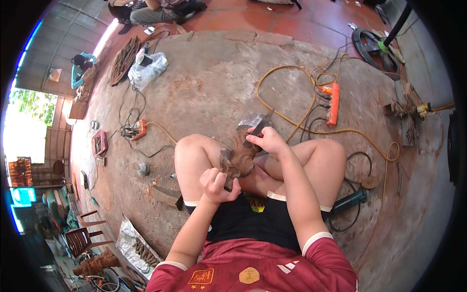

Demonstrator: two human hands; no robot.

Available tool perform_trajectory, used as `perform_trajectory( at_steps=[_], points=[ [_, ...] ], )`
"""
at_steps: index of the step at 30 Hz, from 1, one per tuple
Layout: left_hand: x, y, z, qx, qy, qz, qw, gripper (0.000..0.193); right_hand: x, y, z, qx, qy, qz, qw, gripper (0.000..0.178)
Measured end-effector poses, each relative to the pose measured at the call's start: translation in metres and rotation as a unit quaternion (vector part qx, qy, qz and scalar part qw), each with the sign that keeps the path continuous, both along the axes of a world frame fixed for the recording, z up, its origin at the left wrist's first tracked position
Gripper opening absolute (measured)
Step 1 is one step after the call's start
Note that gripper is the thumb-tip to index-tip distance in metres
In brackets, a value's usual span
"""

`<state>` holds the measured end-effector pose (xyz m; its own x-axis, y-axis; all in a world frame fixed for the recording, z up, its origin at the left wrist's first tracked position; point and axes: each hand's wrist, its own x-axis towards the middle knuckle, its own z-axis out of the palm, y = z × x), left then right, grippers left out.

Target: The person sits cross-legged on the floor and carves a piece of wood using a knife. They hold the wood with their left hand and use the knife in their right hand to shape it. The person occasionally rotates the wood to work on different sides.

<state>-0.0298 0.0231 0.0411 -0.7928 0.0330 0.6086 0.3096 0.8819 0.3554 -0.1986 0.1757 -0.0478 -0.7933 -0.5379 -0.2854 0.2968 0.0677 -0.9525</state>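
Observation:
I sit cross-legged with a brown carved wooden piece (238, 158) resting between my legs. Its surface has rounded, curling shapes. Above its far end, my right hand (269, 141) is closed on a dark, flat, narrow tool (261, 126), whose exact kind I cannot make out. At the near-left end of the carving, my left hand (217, 186) is curled into a fist with the thumb pointing right. Something dark shows under its fingers, but what it is stays hidden. A clear plastic piece (251, 119) lies just beyond the carving.
An orange power strip (333, 104) and looping yellow cable (272, 70) lie ahead right. A green power tool (350, 200) sits beside my right thigh, a wooden block (168, 196) by my left. Further off are a white plastic bag (148, 70), a brown chair (80, 241) and other people.

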Motion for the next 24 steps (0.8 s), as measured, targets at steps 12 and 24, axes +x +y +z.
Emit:
perform_trajectory(
  at_steps=[12, 24],
  points=[
    [0.005, -0.001, 0.003, 0.003, 0.005, 0.002, 1.0, 0.033, -0.006, -0.003, -0.026, 0.08, 0.151, -0.002, 0.985, 0.032],
    [-0.001, 0.001, 0.012, 0.0, 0.014, -0.001, 1.0, 0.035, -0.004, 0.0, -0.02, 0.148, 0.223, -0.116, 0.957, 0.033]
  ],
)
